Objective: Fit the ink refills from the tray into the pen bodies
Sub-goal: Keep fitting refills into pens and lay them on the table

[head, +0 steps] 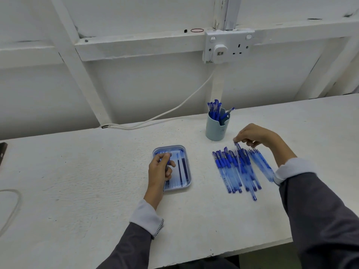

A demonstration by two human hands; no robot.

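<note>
- The white desk (97, 181) carries everything I am working with.
- The pen bodies (229, 171) lie in a loose row on my right side of it. Their long axes run roughly away from me, and a few cross.
- The tray (188, 183) sits left of that row, well apart from it. The ink refills (183, 168) lie lengthwise in it, roughly parallel to the pens.
- A pale cup (214, 131) of blue pens stands farther back, between tray and row.
- The right grip (254, 135) hangs over the far end of the row. Its fingertips pinch the top of a raised pen body (238, 152), tilted up off the others.
- The left grip (160, 169) is over the tray's left half, fingers curled round what I take for a single refill (167, 166). Blur hides which way it points.
- My read is that the single refill and the raised pen body are well apart, each already in its nearer hand. They should meet over the bare gap between tray and row, axes matched and the refill led into the body's open end.
</note>
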